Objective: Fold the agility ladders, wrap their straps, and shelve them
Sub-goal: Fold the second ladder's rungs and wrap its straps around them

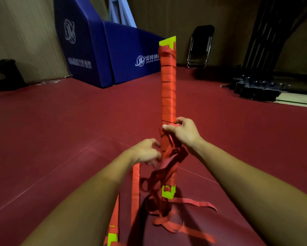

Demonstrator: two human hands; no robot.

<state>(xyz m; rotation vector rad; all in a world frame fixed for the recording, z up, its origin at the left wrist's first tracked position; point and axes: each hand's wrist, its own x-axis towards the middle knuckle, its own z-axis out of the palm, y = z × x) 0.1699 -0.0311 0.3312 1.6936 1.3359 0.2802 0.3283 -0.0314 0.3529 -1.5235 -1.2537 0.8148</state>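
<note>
Upright ladder bundle [168,103], yellow-tipped, wound in red strap [167,77]; right hand [183,132] grips its middle; blurred left hand [145,151] beside it, grasp unclear.

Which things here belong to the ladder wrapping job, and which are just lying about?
Job in hand:
upright ladder bundle, held by the right hand
left hand by the bundle
loose red strap
second ladder bundle

Lying about:
blue pads
folding chair
black equipment

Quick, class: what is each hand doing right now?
Left hand: by the loose straps, blurred; grip cannot be told.
Right hand: grips the upright folded ladder.
</note>
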